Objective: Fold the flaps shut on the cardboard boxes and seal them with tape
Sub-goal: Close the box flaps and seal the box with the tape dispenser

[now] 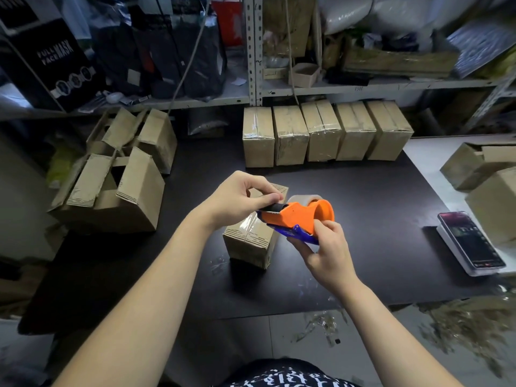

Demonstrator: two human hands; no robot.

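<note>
My left hand [237, 199] comes in from the left, and its thumb and first finger pinch the black front tip of the tape dispenser [300, 216]. The other fingers are curled above it. I cannot tell whether the loose end of the tape is between the two fingertips. My right hand [326, 252] grips the orange and blue dispenser from below and behind, with the fingers wrapped round its blue handle. The roll of clear tape [304, 199] sits in the round orange part.

The cardboard box [248, 244] I work on lies directly under both hands, on the black table top [377, 219]. Its flaps are folded shut and a shiny strip of tape runs along the top seam. The dispenser is held above the far right part of the box, and I cannot say if it touches the box.

To the left of this box stand several open boxes [111, 191] with their flaps up. At the back of the table, a row of five taped boxes [324, 132] stands side by side under the metal shelf [363, 86]. At the right edge, a phone [470, 241] lies on a white base, near more boxes [480, 163]. Scraps of clear tape [321, 325] lie on the floor near me.
</note>
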